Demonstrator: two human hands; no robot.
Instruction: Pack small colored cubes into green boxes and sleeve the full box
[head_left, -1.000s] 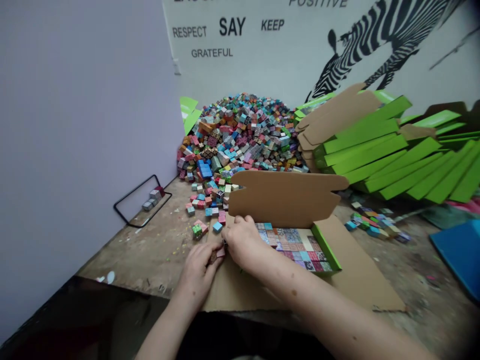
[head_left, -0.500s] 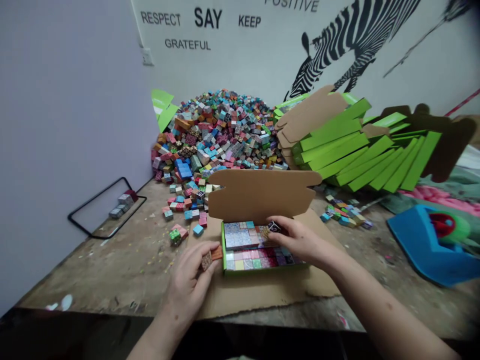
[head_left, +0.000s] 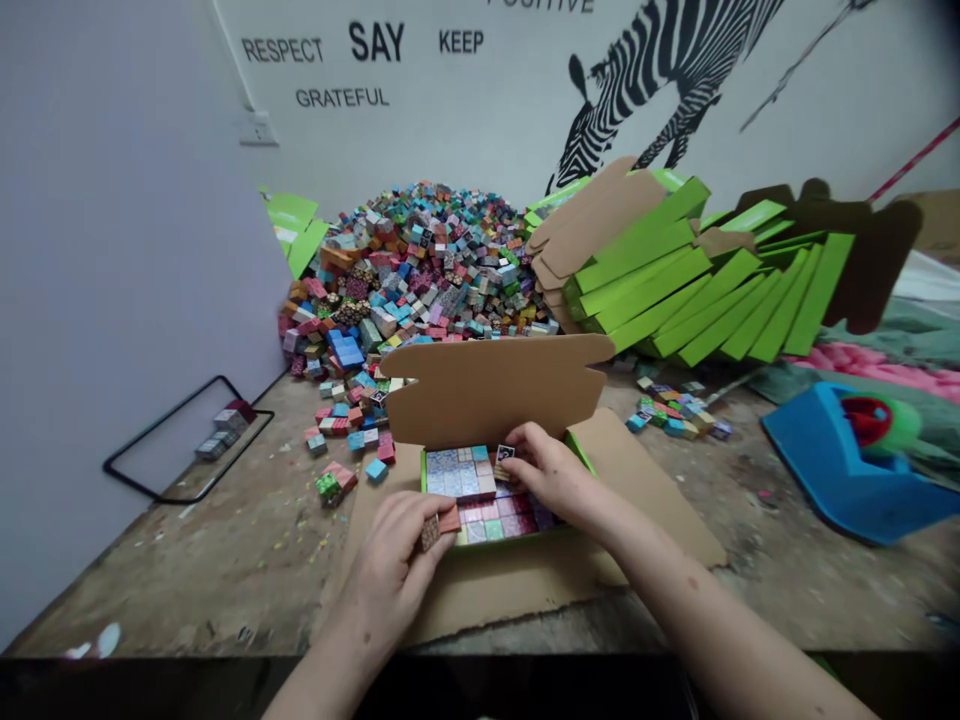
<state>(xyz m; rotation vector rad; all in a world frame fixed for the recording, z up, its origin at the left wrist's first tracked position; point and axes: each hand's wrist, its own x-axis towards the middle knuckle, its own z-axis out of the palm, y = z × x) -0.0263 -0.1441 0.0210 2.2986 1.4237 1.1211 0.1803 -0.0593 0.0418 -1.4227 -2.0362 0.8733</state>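
left hand [head_left: 390,550]: pinching brown and orange blocks [head_left: 449,519] | right hand [head_left: 551,475]: pinching black-and-white block [head_left: 505,457] | open box [head_left: 495,390]: lying under right hand, beside left hand | block pile [head_left: 435,255]: rising beyond both

Small patterned blocks [head_left: 456,473] lie in rows inside the open green-edged box [head_left: 581,453].

Left hand [head_left: 397,555]: at near left corner of the open box [head_left: 495,390], back upward, thumb and fingers pinching. Right hand [head_left: 555,475]: above the box's interior, fingers bent, pinching; forearm extends toward near right.
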